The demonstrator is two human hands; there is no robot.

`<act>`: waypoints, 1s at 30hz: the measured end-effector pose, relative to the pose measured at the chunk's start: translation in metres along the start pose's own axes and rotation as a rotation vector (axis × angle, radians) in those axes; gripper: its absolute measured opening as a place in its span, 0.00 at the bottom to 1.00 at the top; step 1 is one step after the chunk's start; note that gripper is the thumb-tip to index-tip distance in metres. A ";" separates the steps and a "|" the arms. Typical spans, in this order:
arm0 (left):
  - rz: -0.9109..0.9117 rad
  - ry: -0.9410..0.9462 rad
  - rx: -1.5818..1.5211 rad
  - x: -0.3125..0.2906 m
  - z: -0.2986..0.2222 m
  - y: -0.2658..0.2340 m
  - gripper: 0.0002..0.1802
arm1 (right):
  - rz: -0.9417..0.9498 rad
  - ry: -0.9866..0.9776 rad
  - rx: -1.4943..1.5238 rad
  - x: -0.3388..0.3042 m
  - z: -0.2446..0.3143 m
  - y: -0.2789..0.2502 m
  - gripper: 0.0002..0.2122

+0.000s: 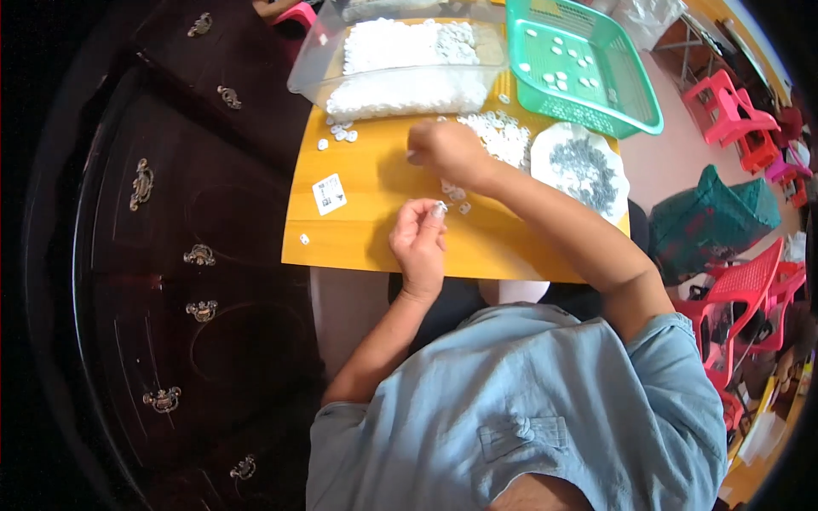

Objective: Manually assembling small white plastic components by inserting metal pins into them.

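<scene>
My left hand (pixel 417 249) is raised at the near middle of the yellow table, its thumb and fingers pinched around a small white piece (pixel 439 209). My right hand (pixel 452 155) is closed over the table, farther away than the left; what its fingertips hold, if anything, is too small to make out. Just right of it lies a heap of small white ring-like pieces (pixel 509 140). A few more loose pieces (pixel 460 196) lie between the two hands. By my right forearm, a white scalloped plate (pixel 619 194) bears a pile of small grey metallic-looking bits (pixel 584 170).
A clear plastic bin (pixel 302 77) full of white pieces stands at the far side, next to a green basket (pixel 643 111) holding several pieces. A printed white card (pixel 329 194) lies at left. Dark drawers (pixel 230 255) flank the table; pink stools (pixel 724 106) stand at right.
</scene>
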State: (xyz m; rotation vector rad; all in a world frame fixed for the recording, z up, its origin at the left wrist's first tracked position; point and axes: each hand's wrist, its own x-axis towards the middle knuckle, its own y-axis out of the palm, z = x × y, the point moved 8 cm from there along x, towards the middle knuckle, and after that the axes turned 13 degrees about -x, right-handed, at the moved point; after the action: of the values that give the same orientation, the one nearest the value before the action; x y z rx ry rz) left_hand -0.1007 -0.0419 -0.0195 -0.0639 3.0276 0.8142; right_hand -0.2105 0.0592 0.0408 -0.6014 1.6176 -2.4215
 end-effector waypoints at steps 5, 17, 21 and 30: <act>-0.033 -0.063 -0.093 0.006 -0.001 0.010 0.03 | 0.008 0.417 0.798 -0.090 -0.041 -0.034 0.07; 0.040 -0.249 -0.177 -0.010 0.006 0.064 0.06 | -0.182 0.502 0.902 -0.166 -0.056 -0.031 0.04; 0.029 -0.333 -0.184 -0.015 0.016 0.063 0.07 | -0.347 0.241 0.245 -0.171 -0.043 -0.046 0.05; 0.022 -0.367 -0.153 -0.018 0.021 0.056 0.07 | -0.407 0.149 0.081 -0.168 -0.019 -0.062 0.09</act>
State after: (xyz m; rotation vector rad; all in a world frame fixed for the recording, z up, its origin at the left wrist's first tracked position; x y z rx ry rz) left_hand -0.0853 0.0175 -0.0091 0.1061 2.6258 0.9406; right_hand -0.0614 0.1598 0.0515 -0.8234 1.5667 -2.8672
